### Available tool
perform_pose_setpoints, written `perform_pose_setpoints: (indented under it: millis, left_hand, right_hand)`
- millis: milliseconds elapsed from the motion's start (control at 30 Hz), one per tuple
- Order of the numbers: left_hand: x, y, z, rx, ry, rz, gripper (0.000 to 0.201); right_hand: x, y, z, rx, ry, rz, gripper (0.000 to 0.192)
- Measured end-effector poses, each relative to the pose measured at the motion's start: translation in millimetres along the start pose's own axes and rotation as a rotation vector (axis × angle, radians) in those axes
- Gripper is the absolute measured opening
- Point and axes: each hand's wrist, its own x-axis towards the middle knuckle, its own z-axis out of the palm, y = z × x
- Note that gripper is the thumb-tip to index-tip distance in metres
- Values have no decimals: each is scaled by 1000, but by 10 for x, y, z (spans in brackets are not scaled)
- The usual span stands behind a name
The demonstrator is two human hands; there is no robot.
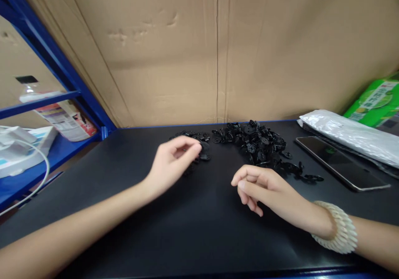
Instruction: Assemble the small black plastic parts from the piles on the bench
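My left hand [173,160] reaches over the black table [193,229] and pinches a small black plastic disc [204,147] between thumb and fingers, at the edge of a small cluster of like parts [190,136]. A larger pile of black plastic parts [254,142] lies further right, with a few stragglers [307,176] trailing off. My right hand [262,185] hovers low in front of that pile, fingers curled loosely, nothing visible in it. A pale beaded bracelet [338,231] sits on that wrist.
A smartphone [338,162] lies face up at the right, beside a silvery plastic bag [352,135] and a green package [375,100]. Cardboard [202,50] walls the back. Blue shelving [59,73] at left holds a bottle [62,115], white boxes and a cable [37,179].
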Motion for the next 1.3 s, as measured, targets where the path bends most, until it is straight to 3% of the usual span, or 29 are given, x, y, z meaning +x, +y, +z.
perform_pose_setpoints:
  millis: [67,133,300,400,500,567,633,700,767,900,967,1033,1167,1300]
  left_hand:
    - [195,-114,-163,143,128,-12,27]
    - [354,-242,-300,191,167,-35,27]
    - [510,-461,-416,270,104,-89,26]
    - [432,-415,-338,298,109,-64,33]
    - [218,-235,-161,289,75,11,30]
    - [17,-97,-9,268,-33,84,23]
    - [-189,8,132,244,-252,249,22]
    - [-351,61,232,214,-427,330,25]
    - [-440,62,285,198,-517,351,27]
    - [-444,4,305,193,-505,348,26]
    - [-420,-10,305,192,-497,341,25]
    - [-405,-8,307,190,-504,340,25]
    - [-409,8,312,200,-505,353,23]
    - [-419,10,307,204,-506,348,23]
  right_hand:
    - [-4,4,-8,4,-7,15,21]
    - [-7,9,-10,5,-12,25,20]
    - [-11,13,-17,5,-26,29,21]
    - [-25,7,-9,-15,-31,23,21]
    - [-49,-11,27,-70,-38,15,21]
    - [-61,-46,43,-144,-43,-3,20]
    - [-62,-117,8,-252,-61,-53,18]
    - [-57,-232,-117,-395,-104,-118,15]
    - [-60,-384,-343,-558,-142,-158,14]
    - [-127,-669,-974,-836,127,-179,21]
    - [-170,-728,-1278,-1014,161,-127,17]
    - [-196,-714,-1507,-1121,93,-15,13]
    - [-180,-595,-1658,-1085,-171,162,19]
    - [-136,-564,-1582,-1059,-239,173,16]
